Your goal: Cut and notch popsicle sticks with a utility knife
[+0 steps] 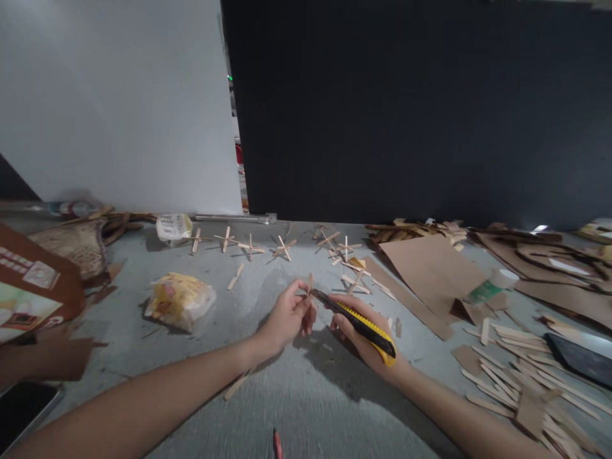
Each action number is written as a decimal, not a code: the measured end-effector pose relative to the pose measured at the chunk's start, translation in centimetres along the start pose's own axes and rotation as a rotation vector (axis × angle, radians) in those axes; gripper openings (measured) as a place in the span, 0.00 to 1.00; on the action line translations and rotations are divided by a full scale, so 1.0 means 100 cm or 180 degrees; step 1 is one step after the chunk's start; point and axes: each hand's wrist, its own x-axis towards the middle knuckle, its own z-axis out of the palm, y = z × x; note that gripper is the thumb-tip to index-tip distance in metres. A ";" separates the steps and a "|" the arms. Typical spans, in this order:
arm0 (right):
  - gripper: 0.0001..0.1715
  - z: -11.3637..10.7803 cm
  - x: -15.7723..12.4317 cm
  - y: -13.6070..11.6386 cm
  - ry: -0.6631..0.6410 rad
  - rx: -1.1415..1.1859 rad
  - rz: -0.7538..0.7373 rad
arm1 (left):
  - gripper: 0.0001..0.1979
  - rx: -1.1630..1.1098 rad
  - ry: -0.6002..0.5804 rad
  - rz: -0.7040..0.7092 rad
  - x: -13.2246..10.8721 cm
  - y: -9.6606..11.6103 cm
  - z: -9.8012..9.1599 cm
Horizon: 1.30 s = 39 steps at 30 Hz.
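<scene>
Between the fingertips of my left hand (285,315) a short wooden craft stick (310,282) is pinched upright. My right hand (363,331) is wrapped round a yellow and black utility knife (366,326). The knife's front end meets the stick just by my left fingertips; its blade is too small to make out. Beyond my hands stands a row of crossed craft-stick pieces (285,247). A loose stick (236,276) lies to the left of them, and another stick (236,386) shows beside my left forearm.
A clear bag with yellow contents (179,299) sits at left, near a brown package (33,287). Cardboard sheets (430,271), a glue bottle (492,285) and many loose sticks (507,376) lie at right. Phones rest at both sides. A dark panel (421,115) rises behind.
</scene>
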 end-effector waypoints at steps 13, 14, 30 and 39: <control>0.27 0.001 0.002 -0.001 -0.0049 0.0350 0.0202 | 0.30 0.0061 0.0099 -0.0159 0.000 0.006 0.001; 0.27 0.002 0.002 -0.001 -0.0039 0.0362 0.0213 | 0.30 0.0044 0.0105 -0.0167 0.001 0.005 0.001; 0.26 0.001 -0.002 0.006 0.0055 0.0363 0.0221 | 0.29 0.0037 0.0134 -0.0169 0.000 0.004 0.001; 0.24 0.002 0.000 0.004 0.0082 -0.0016 0.0032 | 0.31 -0.0084 0.0119 -0.0194 -0.005 0.008 0.003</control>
